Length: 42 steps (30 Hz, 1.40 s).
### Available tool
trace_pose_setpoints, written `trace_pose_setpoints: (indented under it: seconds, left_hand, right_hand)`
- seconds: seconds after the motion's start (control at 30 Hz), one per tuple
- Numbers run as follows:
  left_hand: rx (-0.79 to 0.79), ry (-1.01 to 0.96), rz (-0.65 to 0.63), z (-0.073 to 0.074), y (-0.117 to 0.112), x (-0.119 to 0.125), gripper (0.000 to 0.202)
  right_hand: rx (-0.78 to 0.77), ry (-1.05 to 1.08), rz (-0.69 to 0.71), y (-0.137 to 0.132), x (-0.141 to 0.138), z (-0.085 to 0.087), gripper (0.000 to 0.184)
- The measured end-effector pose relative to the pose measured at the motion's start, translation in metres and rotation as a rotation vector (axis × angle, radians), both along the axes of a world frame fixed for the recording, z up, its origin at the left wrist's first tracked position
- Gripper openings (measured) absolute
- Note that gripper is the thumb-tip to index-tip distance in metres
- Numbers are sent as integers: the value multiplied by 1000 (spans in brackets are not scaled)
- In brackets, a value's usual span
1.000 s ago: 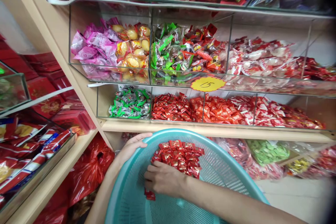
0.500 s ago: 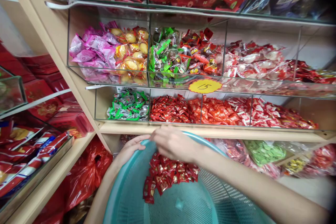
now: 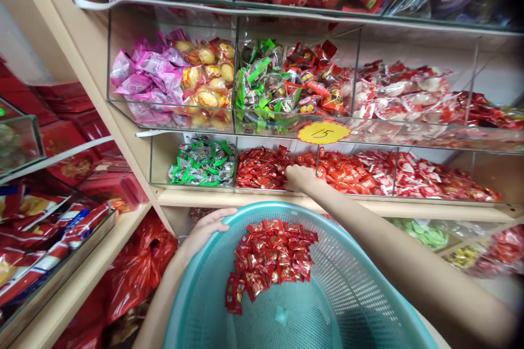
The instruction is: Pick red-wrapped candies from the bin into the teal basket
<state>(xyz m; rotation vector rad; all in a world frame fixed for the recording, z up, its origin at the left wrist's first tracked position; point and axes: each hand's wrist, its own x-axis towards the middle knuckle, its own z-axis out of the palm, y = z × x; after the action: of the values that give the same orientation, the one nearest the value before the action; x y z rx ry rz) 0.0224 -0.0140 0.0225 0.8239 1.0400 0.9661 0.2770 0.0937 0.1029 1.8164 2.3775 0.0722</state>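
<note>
A turquoise plastic basket (image 3: 335, 218) with meshed walls is tilted toward me below the shelf. My left hand (image 3: 208, 226) grips its rim at the far left, fingers over the edge. Inside lies a pile of red wrapped candies (image 3: 278, 253), gathered toward the far side. My right hand (image 3: 303, 178) reaches past the basket into the lower clear bin, right beside small red wrapped candies (image 3: 262, 169). Its fingers are curled downward; whatever they hold, if anything, is hidden.
Orange-red candies (image 3: 346, 172) and green-silver ones (image 3: 202, 161) fill neighbouring compartments. A yellow price tag (image 3: 323, 133) hangs above on the upper clear bin's front. A wooden shelf edge (image 3: 429, 207) runs between basket and bins. A red plastic bag (image 3: 141, 267) is at left.
My right hand has moved from above the basket's far rim up and right into the lower bin. The candies in the basket are now uncovered. My left hand stays on the rim.
</note>
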Motion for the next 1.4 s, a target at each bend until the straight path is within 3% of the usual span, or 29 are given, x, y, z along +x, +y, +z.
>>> trace_pose_setpoints:
  seconds: [0.23, 0.63, 0.77, 0.93, 1.1, 1.23, 1.4]
  left_hand:
    - [-7, 48, -2, 2, -1, -1, 43]
    - [7, 24, 23, 9, -4, 4, 41]
    - [6, 11, 14, 9, -4, 5, 40]
    - [26, 29, -11, 3, -3, 2, 41]
    - [45, 54, -35, -4, 0, -2, 42]
    - [67, 57, -35, -3, 1, -2, 44]
    - [72, 37, -27, -1, -1, -1, 44]
  right_hand:
    - [-21, -4, -130, 2, -5, -2, 41]
    - [51, 91, -83, -7, 6, 13, 23]
    - [188, 216, 41, -19, 10, 23, 12]
    - [346, 505, 374, -59, 0, 30, 11]
    - [147, 661, 669, -103, -21, 13, 11]
    - [-34, 616, 752, -118, -32, -16, 17]
    - [-108, 541, 823, -118, -37, -41, 17]
